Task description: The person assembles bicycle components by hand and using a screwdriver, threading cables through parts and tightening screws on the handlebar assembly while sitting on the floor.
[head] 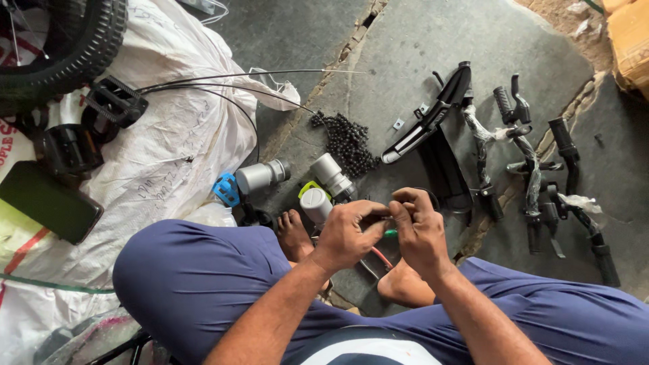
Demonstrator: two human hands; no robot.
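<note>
Hands pinch small part over stone floor.

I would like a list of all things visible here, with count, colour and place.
small balls: a heap, black, floor centre
cylinders: three, grey, near the feet
chain guard: one, black, right of the balls
handlebar parts: several, black, far right
pedals: two, black, on the white sack
tyre: one, black, top left
phone: one, dark, left
left hand: pinching a small part
right hand: pinching the same part
</note>
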